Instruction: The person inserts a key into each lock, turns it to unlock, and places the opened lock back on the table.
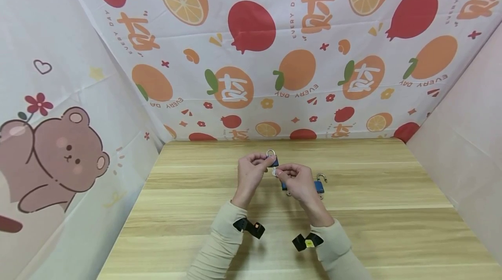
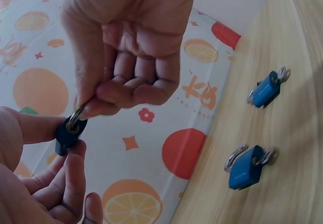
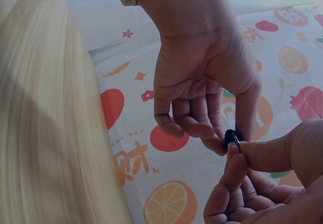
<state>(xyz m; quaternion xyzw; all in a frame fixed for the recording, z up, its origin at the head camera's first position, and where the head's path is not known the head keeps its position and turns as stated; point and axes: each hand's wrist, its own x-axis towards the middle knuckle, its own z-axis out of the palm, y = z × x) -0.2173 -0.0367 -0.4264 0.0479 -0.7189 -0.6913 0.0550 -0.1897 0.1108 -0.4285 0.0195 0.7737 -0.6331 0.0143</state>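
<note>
My left hand (image 1: 250, 176) holds a small blue padlock (image 1: 276, 162) by its body between thumb and fingers, raised over the table's far part. Its metal shackle points up and away. With thumb and forefinger, my right hand (image 1: 299, 183) pinches a small silver key (image 1: 274, 171) at the padlock's underside. In the left wrist view the padlock (image 2: 69, 134) is seen end-on, with the pinched metal right against it. The right wrist view shows the padlock (image 3: 231, 136) mostly covered by fingers; the key's shaft is hidden.
Two more blue padlocks lie on the wooden table (image 1: 176, 210), with metal keys hanging from them. One padlock (image 2: 246, 168) has its shackle swung out; the other padlock (image 2: 266, 90) lies near it, partly behind my right hand in the head view. Printed cloth walls (image 1: 251, 71) surround the table.
</note>
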